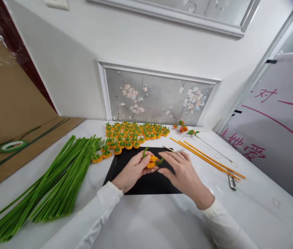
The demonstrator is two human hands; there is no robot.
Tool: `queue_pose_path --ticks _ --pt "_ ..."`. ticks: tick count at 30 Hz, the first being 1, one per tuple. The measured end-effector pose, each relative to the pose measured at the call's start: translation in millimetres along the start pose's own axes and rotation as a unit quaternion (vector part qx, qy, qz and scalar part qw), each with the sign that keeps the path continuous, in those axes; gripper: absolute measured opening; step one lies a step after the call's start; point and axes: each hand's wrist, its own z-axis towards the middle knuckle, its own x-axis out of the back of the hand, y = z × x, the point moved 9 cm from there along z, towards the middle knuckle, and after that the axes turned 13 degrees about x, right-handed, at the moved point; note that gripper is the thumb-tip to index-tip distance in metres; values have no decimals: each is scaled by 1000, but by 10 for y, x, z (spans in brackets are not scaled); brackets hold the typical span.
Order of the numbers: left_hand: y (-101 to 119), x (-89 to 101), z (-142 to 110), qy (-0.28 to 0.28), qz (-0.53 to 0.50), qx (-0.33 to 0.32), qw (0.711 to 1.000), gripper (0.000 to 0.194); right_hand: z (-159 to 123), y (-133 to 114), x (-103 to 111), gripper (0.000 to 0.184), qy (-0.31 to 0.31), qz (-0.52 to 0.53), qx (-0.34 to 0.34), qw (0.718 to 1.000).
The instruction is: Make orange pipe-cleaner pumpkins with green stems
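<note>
Over the black mat (141,185), my left hand (133,170) pinches a small orange pipe-cleaner piece (151,162) between thumb and fingers. A green pipe-cleaner strip (160,161) sticks out of its right side, and another green end rises near my left thumb. My right hand (184,173) is beside it, thumb and index finger apart around the green strip's end. Whether those fingertips touch the strip I cannot tell. Behind the mat stand rows of finished-looking orange pieces with green tops (128,133).
A big bundle of green pipe cleaners (60,176) lies at left. On the right are several orange pipe cleaners (209,157), a metal nail clipper (231,181) and a wire stem with orange flowers (184,128). Green tape (14,146) sits on cardboard at far left.
</note>
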Motion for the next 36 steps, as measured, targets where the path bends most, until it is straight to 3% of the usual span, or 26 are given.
queue_pose_path --ticks 2,6,13,18,22,29,36 --pt "-13 -21 9 -4 -3 -6 1000 17 41 -87 4 42 31 -3 8 999" --pt "-45 -66 13 0 -45 -15 999 17 52 -163 -36 31 75 -19 9 997" --pt "-90 -43 -3 78 -159 -82 981 20 7 -264 -69 25 125 -64 1 990" --pt "-60 -120 -18 42 -192 -106 975 15 21 -251 -33 28 148 -62 -12 987" --pt "-41 -146 -26 1 -127 -82 989 25 -2 -162 51 21 179 -28 -26 983" --pt "-56 38 24 19 -43 -66 997 35 -53 90 -2 15 154 133 -78 976" --pt "-108 14 25 1 -46 -21 999 41 -127 277 -51 7 212 320 -154 910"
